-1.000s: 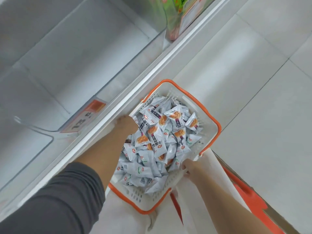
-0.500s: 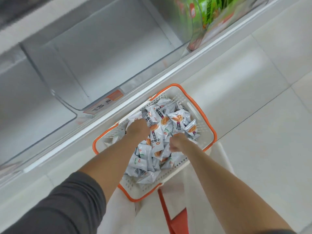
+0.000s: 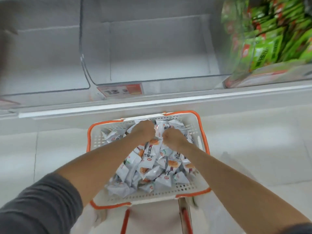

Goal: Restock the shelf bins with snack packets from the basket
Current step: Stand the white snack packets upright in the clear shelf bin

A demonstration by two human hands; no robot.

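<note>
A white basket with an orange rim [image 3: 201, 132] sits below the shelf, heaped with several small white snack packets [image 3: 148, 159]. Both my hands are down in the pile at its far end. My left hand [image 3: 143, 130] is curled into the packets there, and my right hand [image 3: 173, 138] is curled into packets just beside it. The fingers of both are buried among the wrappers. A clear bin [image 3: 152, 48] in the shelf directly above the basket holds nothing.
Another clear bin [image 3: 42, 56] stands to the left. At the right a bin [image 3: 263, 41] is full of green packets. An orange price label [image 3: 121, 89] hangs on the shelf front. The white shelf rail [image 3: 118, 108] runs across above the basket. Pale floor tiles lie on both sides.
The view has swung to face the shelf squarely. My right hand moved from the basket's near rim into the pile, and both hands have shifted to the far end, close together, closing on packets.
</note>
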